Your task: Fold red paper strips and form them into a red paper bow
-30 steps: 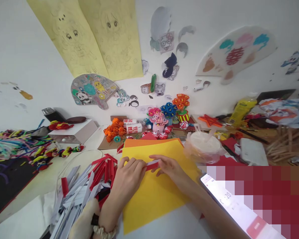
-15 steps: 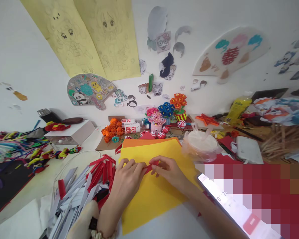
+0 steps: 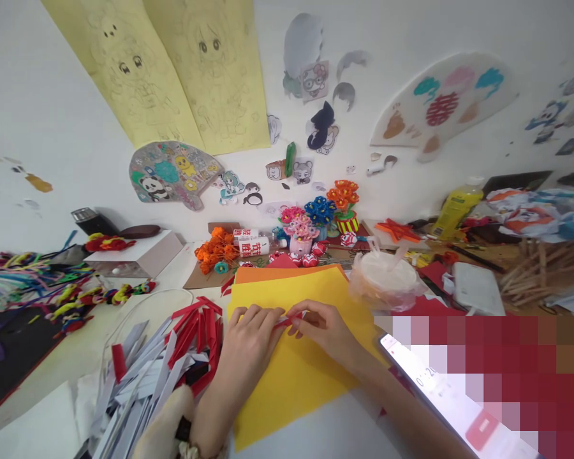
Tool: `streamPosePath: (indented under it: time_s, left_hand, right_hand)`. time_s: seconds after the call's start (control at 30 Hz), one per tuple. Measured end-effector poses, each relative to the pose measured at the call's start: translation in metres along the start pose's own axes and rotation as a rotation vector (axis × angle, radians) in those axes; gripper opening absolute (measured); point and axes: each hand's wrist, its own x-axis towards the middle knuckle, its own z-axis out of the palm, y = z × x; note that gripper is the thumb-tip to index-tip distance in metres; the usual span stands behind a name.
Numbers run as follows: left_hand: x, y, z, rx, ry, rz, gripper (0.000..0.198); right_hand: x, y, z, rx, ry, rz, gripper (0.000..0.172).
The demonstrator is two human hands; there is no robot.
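My left hand [image 3: 249,344] and my right hand [image 3: 326,330] meet over a yellow paper sheet [image 3: 296,376] on the table. Together they pinch a small red paper strip [image 3: 288,319] between their fingertips, and the strip looks folded. Both hands are closed on it. An orange sheet [image 3: 287,273] lies under the yellow one and shows at its far edge. A pile of red and white paper strips [image 3: 172,363] lies just left of my left hand.
A lit phone [image 3: 440,389] lies at the right beside my right forearm. A bagged white container [image 3: 387,274] stands beyond the yellow sheet. Paper flowers [image 3: 316,220], a bottle [image 3: 258,245] and a white box [image 3: 138,252] line the wall. Pipe cleaners [image 3: 33,287] fill the left, wooden sticks [image 3: 540,271] the right.
The red strip looks shorter and more folded between my fingers than a second ago. My hands have drawn a little closer together. The view has shifted slightly.
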Motion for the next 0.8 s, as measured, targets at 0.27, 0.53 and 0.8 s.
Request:
streamPosePath:
  time_s: [0.27,0.53,0.8]
  left_hand:
    - [-0.0022,-0.0012,0.0019,-0.009,0.005,0.012,0.017]
    - [-0.0045,-0.0019,-0.0005,0.051,0.035,0.060,0.018]
    - [-0.0072,0.0035,0.0035,0.132,0.107,0.074,0.015]
  right_hand:
    - [-0.0020,-0.0012,0.0001,-0.082,0.002,-0.040,0.020]
    - [-0.0029,0.0003,0.0032,-0.059,0.047,-0.061,0.027]
    - [0.0000,0.0062,0.0035,-0.050,0.163,-0.072,0.037]
